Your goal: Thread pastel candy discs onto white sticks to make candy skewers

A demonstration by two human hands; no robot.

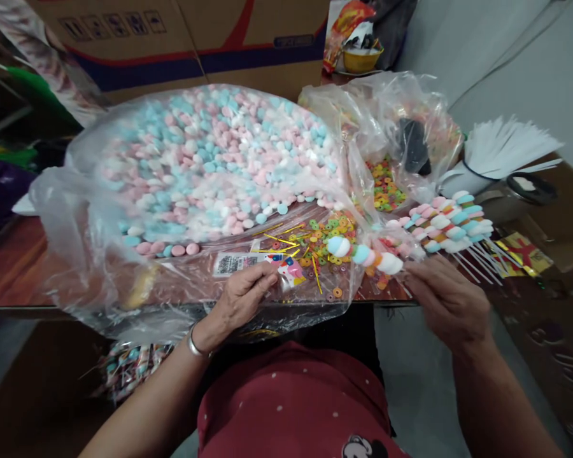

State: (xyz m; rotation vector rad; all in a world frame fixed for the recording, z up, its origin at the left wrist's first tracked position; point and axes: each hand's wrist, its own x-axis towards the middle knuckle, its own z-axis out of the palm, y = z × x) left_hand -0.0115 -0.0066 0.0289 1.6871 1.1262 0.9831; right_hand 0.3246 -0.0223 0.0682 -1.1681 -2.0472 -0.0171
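My right hand (pixel 451 302) is closed around the lower end of a marshmallow skewer (pixel 365 256). Pastel blue, white and pink marshmallows with orange and green pieces between them point left along it. My left hand (pixel 243 296), with a bracelet at the wrist, pinches a small clear printed bag (pixel 290 272) between thumb and fingers. The skewer's tip is to the right of this bag and apart from it. Beyond both hands lies a big clear sack of loose marshmallows (pixel 219 159). Several finished skewers (pixel 446 222) are piled beside my right hand, their white sticks pointing right.
Ring-shaped gummies (pixel 332 235) and yellow twist ties (pixel 281 240) lie on plastic before me. Another gummy bag (pixel 386 181) bears a dark object (pixel 414 146). A container of white sticks (pixel 496 152) stands right. A cardboard box (pixel 172 44) backs the table. Wrapped skewers (pixel 134 369) sit below.
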